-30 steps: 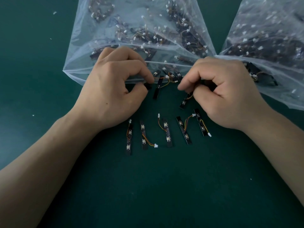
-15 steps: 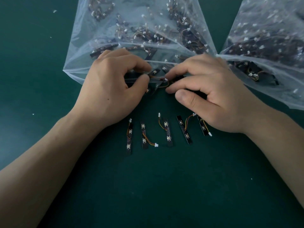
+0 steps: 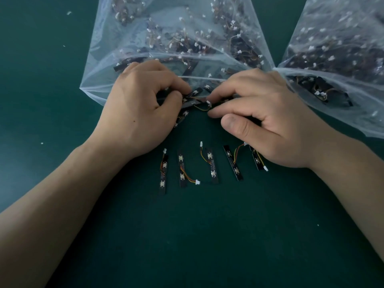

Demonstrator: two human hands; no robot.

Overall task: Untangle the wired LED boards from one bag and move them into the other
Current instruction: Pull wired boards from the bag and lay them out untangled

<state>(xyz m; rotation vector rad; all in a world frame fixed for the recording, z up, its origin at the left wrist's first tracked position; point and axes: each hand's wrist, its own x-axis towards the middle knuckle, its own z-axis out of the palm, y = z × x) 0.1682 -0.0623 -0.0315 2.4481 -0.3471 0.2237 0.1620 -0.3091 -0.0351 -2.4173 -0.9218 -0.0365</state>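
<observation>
A clear plastic bag (image 3: 124,48) full of tangled black LED boards with white connectors lies at the top centre, its mouth toward me. A second clear bag (image 3: 342,48) with more boards lies at the right. At the first bag's mouth my left hand (image 3: 137,109) pinches a clump of black boards (image 3: 188,102). My right hand (image 3: 261,115) pinches the wired end of the same clump, near a white connector (image 3: 208,103). Several separated boards (image 3: 212,165) lie in a row on the green mat below my hands.
The dark green mat (image 3: 197,235) covers the whole work surface. The rightmost loose board (image 3: 257,161) lies partly under my right hand. Small white specks (image 3: 68,13) dot the mat at the left.
Both hands moved up to the first bag's mouth and closed in on one clump of boards. The right hand dropped the board it held lower down a second ago.
</observation>
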